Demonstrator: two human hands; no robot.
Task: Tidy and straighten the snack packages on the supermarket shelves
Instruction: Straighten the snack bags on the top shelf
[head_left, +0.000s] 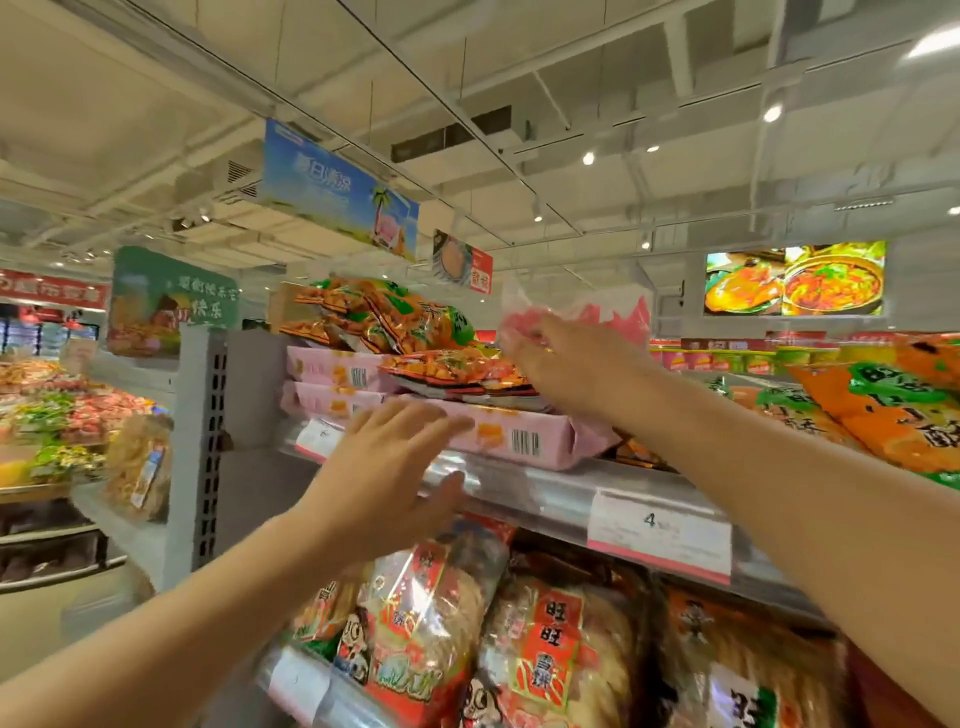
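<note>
On the top shelf lie flat pink snack packages (511, 438) with barcodes, stacked two or three high at the left. Orange and green snack bags (395, 317) are piled loosely on top of them. My left hand (387, 475) is open, fingers spread, its fingertips at the front edge of the nearest pink package. My right hand (566, 358) reaches over the pile and grips a pink and clear bag (524, 312) held up above the orange bags. Part of that bag is blurred.
The metal shelf edge (545, 493) carries a price label (660, 535). Below it stand red and clear rice cracker bags (540, 639). Large orange bags (883, 410) fill the top shelf at the right. A grey perforated shelf upright (205, 447) stands at the left, with produce displays beyond.
</note>
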